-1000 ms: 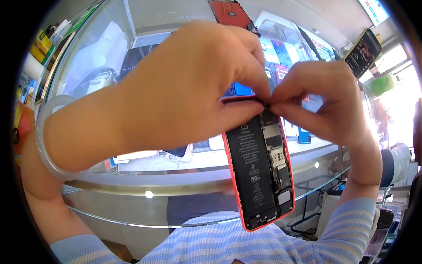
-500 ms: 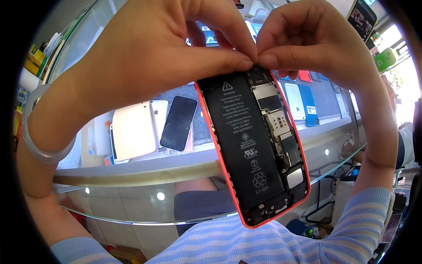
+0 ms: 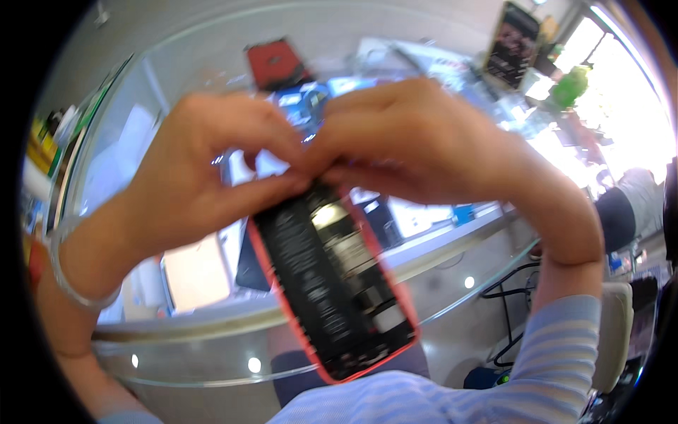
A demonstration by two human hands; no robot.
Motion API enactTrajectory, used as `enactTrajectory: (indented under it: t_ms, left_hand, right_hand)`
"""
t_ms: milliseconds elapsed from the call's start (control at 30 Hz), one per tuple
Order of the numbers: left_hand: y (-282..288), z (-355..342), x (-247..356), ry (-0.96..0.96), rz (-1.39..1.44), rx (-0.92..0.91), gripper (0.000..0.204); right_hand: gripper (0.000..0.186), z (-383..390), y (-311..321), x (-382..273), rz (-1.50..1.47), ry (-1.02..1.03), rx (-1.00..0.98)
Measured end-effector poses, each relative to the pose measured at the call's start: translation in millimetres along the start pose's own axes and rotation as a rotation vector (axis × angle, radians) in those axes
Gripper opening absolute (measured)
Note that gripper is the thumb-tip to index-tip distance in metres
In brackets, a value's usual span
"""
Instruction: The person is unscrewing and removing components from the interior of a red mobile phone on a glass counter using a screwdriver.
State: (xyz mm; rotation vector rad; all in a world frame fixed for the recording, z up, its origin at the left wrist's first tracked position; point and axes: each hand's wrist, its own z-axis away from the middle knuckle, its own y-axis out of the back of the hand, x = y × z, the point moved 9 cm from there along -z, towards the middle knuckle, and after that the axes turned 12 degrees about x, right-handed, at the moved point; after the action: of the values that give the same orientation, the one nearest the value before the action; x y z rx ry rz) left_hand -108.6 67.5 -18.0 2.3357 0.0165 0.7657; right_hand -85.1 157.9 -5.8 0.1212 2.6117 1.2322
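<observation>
Between my hands hangs an opened smartphone (image 3: 311,283) with a pinkish-red shell, its black battery and silver inner parts facing me. My left hand (image 3: 226,159) pinches the top edge from the left, thumb along the upper rim. Close beside it, my right hand (image 3: 402,138) has its fingers closed at the same top end, and the fingertips of both hands nearly meet. Whether a small part sits between the fingertips is hidden by the fingers and the motion blur. The phone tilts, its lower end toward my body.
Below the hands is a glass display counter (image 3: 381,272) with phones inside, among them a gold one (image 3: 198,272). A dark red phone-like piece (image 3: 277,63) lies on the counter top. At the far right a phone with a lit screen (image 3: 513,44) stands upright near a green object (image 3: 571,88).
Both hands and the phone have shifted down and left in the picture. The view has tilted up, so more of the counter top shows. My right hand has turned, its back now facing up.
</observation>
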Motion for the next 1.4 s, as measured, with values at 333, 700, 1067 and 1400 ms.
enactTrajectory:
  t_ms: [333,700,1067,1400]
  left_hand:
    - [-4,-1,18,-0.196,-0.171,0.024,0.021]
    - [-3,1,22,-0.223,-0.198,-0.007,0.023]
    - [-5,-1,22,-0.21,-0.234,-0.035,0.021]
    - [-6,-4,22,-0.188,-0.231,-0.091,0.033]
  right_hand:
    - [0.007,9,0,-12,0.187,0.053,-0.083]
    - [0.007,8,1,-8,0.102,-0.001,-0.054]
    - [0.009,16,3,-1,-0.046,-0.05,0.182]
    - [0.015,15,7,0,-0.096,-0.03,0.181]
